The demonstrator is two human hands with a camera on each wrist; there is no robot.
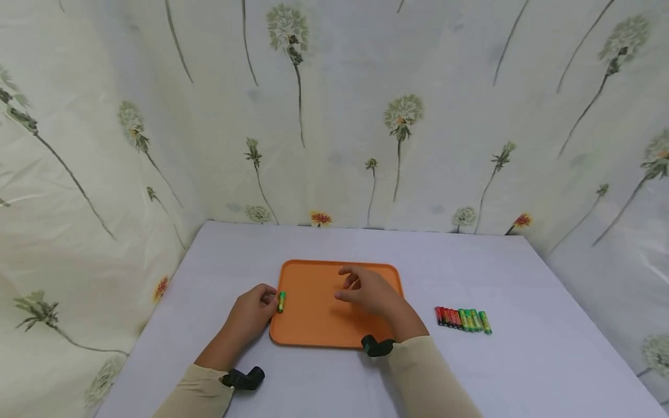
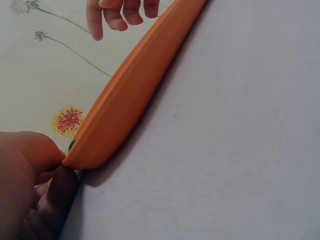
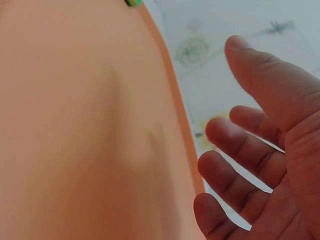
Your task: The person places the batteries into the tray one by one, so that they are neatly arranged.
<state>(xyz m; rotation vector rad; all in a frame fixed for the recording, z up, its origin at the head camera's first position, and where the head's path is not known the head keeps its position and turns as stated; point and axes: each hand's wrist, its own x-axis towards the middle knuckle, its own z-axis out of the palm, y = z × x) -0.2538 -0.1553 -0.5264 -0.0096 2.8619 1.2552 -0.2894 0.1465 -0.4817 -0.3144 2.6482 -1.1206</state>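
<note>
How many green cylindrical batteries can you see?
5: one green cylindrical battery lies inside the orange rectangular tray, by its left rim; four green batteries lie side by side right of the tray, beside red cylindrical batteries. The left hand or right hand could hide more.

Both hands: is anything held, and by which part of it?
The left hand pinches the orange tray by its left rim, beside a green battery; the right hand holds nothing.
</note>
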